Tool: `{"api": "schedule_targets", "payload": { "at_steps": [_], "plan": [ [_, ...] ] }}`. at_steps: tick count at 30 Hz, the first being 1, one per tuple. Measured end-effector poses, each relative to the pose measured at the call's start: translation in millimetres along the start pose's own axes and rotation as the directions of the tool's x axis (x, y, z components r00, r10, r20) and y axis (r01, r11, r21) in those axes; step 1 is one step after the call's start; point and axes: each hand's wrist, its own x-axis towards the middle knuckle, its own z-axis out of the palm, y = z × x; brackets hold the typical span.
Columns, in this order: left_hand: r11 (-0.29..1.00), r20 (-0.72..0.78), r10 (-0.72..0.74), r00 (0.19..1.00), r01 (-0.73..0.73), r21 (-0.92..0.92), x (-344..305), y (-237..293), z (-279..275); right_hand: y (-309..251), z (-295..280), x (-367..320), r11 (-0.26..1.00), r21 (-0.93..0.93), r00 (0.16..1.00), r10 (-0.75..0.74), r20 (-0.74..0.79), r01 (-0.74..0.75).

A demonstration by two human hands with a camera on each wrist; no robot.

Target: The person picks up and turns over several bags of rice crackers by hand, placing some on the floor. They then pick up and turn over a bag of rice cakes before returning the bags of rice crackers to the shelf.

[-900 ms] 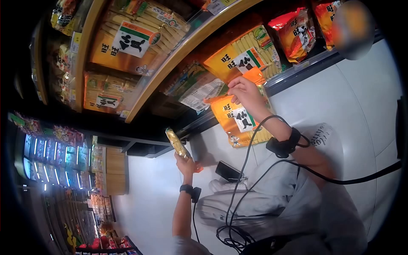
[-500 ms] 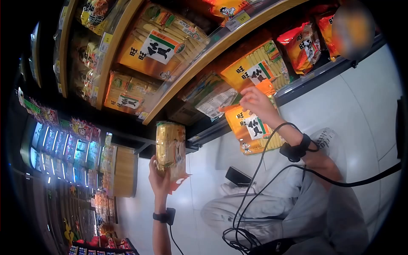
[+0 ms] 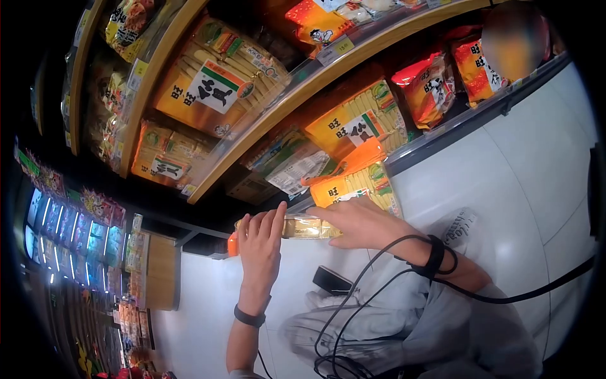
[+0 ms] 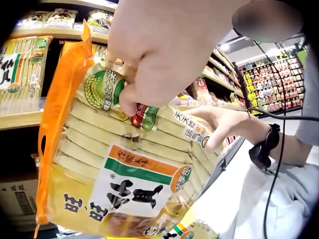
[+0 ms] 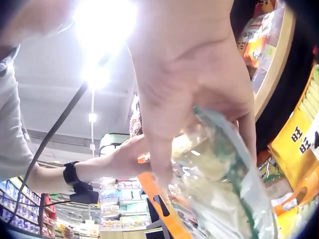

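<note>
My left hand (image 3: 260,243) grips one end of a clear-and-yellow bag of rice crackers (image 3: 307,227). In the left wrist view the printed front of this bag (image 4: 132,164) shows, with an orange handle strip (image 4: 64,109) along one side and my left thumb pressed on the plastic. At its other end, my right hand (image 3: 363,222) holds the bag between thumb and fingers, as the right wrist view also shows. Just beyond it, a second rice cracker bag (image 3: 377,180) with an orange handle stands at the lowest shelf, partly hidden by my right hand.
The wooden shelves (image 3: 278,123) carry more rice cracker bags (image 3: 211,88) and red snack bags (image 3: 426,91). A dark phone (image 3: 332,280) lies near my bent legs (image 3: 379,322). Black cables (image 3: 353,297) run from my wrists across my lap. Pale tiles (image 3: 505,170) cover the floor.
My left hand has brought its cracker bag to the right and turned it edge-up. My right hand has left the top of the standing bag and taken hold of the carried one.
</note>
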Motion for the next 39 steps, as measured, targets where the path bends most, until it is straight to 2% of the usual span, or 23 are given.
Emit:
{"api": "schedule_targets", "payload": {
  "at_steps": [1, 4, 6, 8, 9, 10, 11, 12, 13, 14, 15, 16, 17, 18, 20, 21, 22, 24, 26, 27, 29, 34, 39],
  "plan": [
    [0.999, 0.024, 0.020, 1.000, -0.020, 0.039, 5, 1, 4, 4, 5, 2, 0.998, -0.044, 0.998, 0.037, -0.060, -0.040],
    [1.000, -0.018, 0.004, 1.000, -0.004, 0.018, 18, 5, 22, 21, 15, 6, 0.996, -0.046, 0.993, 0.078, -0.091, -0.082],
    [0.986, -0.231, -0.121, 0.966, 0.090, -0.137, 22, -3, 46, 36, 18, 10, 0.993, -0.033, 0.987, 0.110, -0.122, -0.114],
    [0.905, -0.441, -0.354, 0.825, 0.184, -0.384, 18, -3, 66, 52, 17, 13, 0.990, 0.103, 0.950, 0.120, -0.287, -0.093],
    [0.897, -0.506, -0.400, 0.764, 0.214, -0.387, 15, -5, 74, 51, 9, 13, 0.978, 0.127, 0.941, 0.198, -0.275, -0.168],
    [0.853, -0.504, -0.491, 0.710, 0.275, -0.444, 12, -5, 78, 52, 4, 12, 0.980, 0.105, 0.948, 0.191, -0.254, -0.169],
    [0.776, -0.469, -0.590, 0.657, 0.301, -0.554, 5, -10, 92, 53, 1, 11, 0.931, 0.339, 0.933, 0.233, -0.274, -0.134],
    [0.682, -0.421, -0.684, 0.596, 0.318, -0.658, -3, -15, 112, 55, -1, 11, 0.831, 0.548, 0.917, 0.285, -0.279, -0.092],
    [0.527, -0.242, -0.774, 0.585, 0.384, -0.758, -12, -16, 126, 57, 3, 15, 0.773, 0.634, 0.906, 0.293, -0.306, -0.036],
    [0.371, -0.068, -0.830, 0.553, 0.457, -0.809, -24, -19, 146, 58, 5, 17, 0.786, 0.615, 0.920, 0.284, -0.269, -0.063],
    [0.179, 0.098, -0.839, 0.536, 0.441, -0.879, -37, -23, 168, 59, 6, 19, 0.660, 0.749, 0.924, 0.318, -0.210, -0.057],
    [-0.021, 0.255, -0.814, 0.522, 0.412, -0.911, -49, -24, 185, 59, 9, 23, 0.508, 0.859, 0.927, 0.346, -0.142, -0.058],
    [-0.161, 0.357, -0.733, 0.580, 0.361, -0.918, -57, -23, 186, 59, 12, 26, 0.518, 0.852, 0.929, 0.345, -0.133, -0.071],
    [-0.392, 0.476, -0.649, 0.594, 0.275, -0.878, -68, -21, 185, 58, 19, 29, 0.534, 0.839, 0.939, 0.330, -0.094, -0.103],
    [-0.700, 0.523, -0.467, 0.713, 0.064, -0.712, -96, -21, 202, 54, 31, 31, 0.441, 0.889, 0.922, 0.383, -0.057, -0.128],
    [-0.715, 0.501, -0.415, 0.760, 0.068, -0.696, -105, -22, 200, 54, 40, 32, 0.422, 0.895, 0.927, 0.375, -0.031, -0.141],
    [-0.725, 0.512, -0.416, 0.752, 0.066, -0.686, -103, -23, 187, 56, 47, 34, 0.439, 0.879, 0.934, 0.358, 0.020, -0.187],
    [-0.769, 0.591, -0.476, 0.651, 0.017, -0.639, -98, -23, 174, 62, 64, 33, 0.461, 0.850, 0.931, 0.354, 0.087, -0.255],
    [-0.756, 0.623, -0.504, 0.598, 0.044, -0.653, -94, -25, 168, 69, 79, 33, 0.495, 0.830, 0.936, 0.343, 0.084, -0.256],
    [-0.751, 0.612, -0.530, 0.586, 0.011, -0.660, -92, -23, 167, 74, 83, 33, 0.507, 0.810, 0.917, 0.390, 0.087, -0.293],
    [-0.743, 0.615, -0.528, 0.586, 0.032, -0.668, -87, -26, 170, 85, 86, 36, 0.520, 0.794, 0.892, 0.449, 0.059, -0.314],
    [-0.725, 0.596, -0.521, 0.611, 0.051, -0.687, -85, -24, 166, 87, 87, 32, 0.515, 0.805, 0.892, 0.451, 0.038, -0.294],
    [-0.710, 0.601, -0.535, 0.594, 0.069, -0.701, -87, -14, 171, 83, 85, 29, 0.535, 0.795, 0.898, 0.439, 0.027, -0.285]
  ]
}}
